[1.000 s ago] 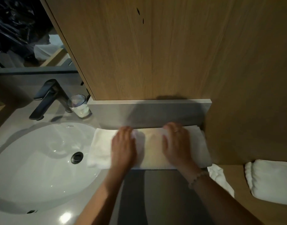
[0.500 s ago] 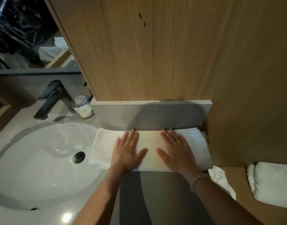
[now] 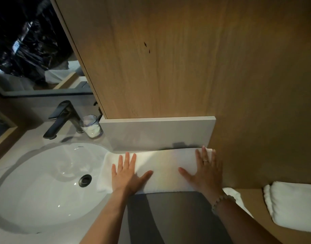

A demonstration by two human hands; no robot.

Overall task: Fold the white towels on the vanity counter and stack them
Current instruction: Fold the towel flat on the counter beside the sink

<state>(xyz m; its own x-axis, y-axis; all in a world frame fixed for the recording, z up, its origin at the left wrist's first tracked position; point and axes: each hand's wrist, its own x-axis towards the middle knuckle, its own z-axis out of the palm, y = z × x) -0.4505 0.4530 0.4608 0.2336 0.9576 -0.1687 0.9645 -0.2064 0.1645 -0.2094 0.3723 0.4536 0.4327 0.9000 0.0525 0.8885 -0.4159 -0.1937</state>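
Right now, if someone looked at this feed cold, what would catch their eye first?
First, the long white towel lying along the grey backsplash, right of the sink, with the left hand and right hand pressed flat on it. Next, the folded towel on the wooden ledge at far right. Last, the dark faucet with a glass beside it behind the basin.

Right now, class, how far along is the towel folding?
Apparently done: one folded white towel lies at the right. In hand: left hand and right hand press flat on the long white towel strip. Left: folding it shorter, the crumpled white cloth, stacking.
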